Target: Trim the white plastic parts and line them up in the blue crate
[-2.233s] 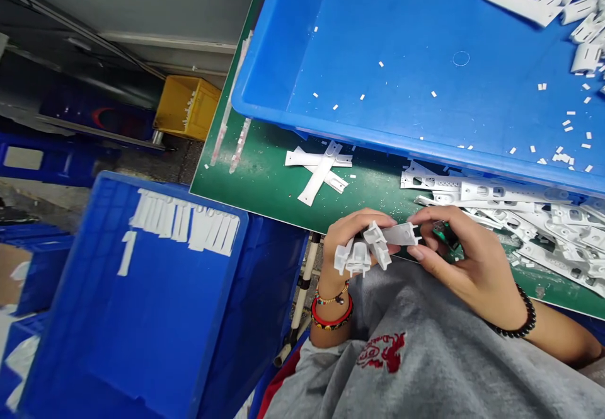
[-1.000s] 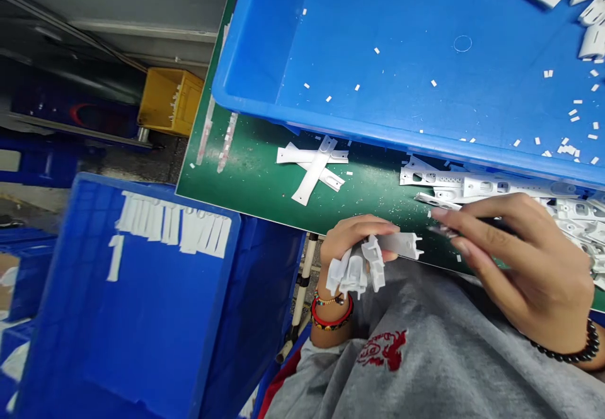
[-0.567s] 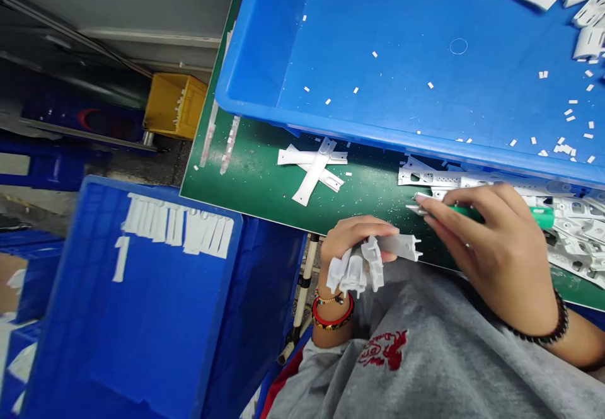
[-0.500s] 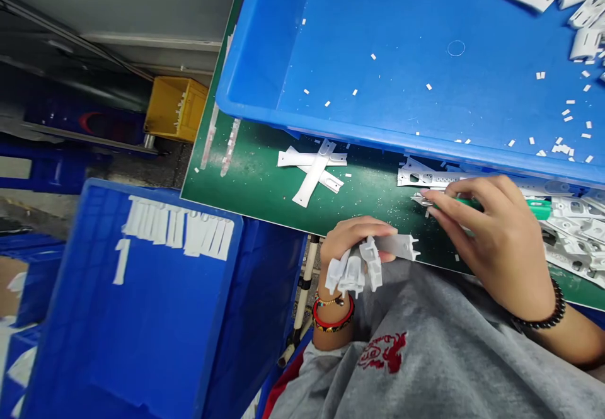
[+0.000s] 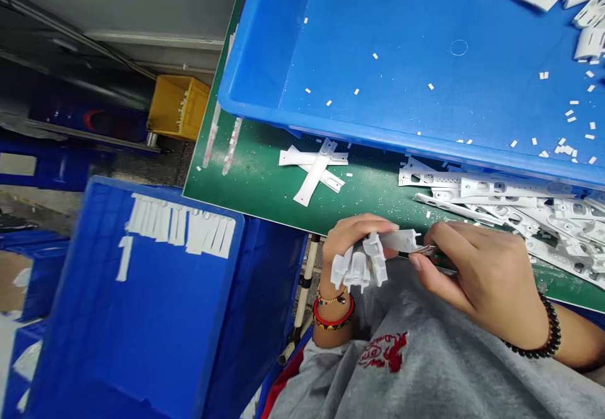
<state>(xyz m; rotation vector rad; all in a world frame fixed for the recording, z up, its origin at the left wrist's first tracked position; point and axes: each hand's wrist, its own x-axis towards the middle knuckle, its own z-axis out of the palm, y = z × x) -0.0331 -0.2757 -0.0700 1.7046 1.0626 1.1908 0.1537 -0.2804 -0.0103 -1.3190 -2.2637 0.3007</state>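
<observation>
The white plastic piece (image 5: 399,241) jutting from the bunch (image 5: 358,269) should be pinched steady and light strokes used, with the thumb kept clear of the metal tip. Above the lap, bunch and piece are gripped by the left hand (image 5: 348,235), while the tool (image 5: 426,250) is grasped in the right hand (image 5: 489,274), its tip at the piece's pronged end, contact unclear. Half a second ago, the tip was held over the table (image 5: 368,195), apart from the piece.
</observation>
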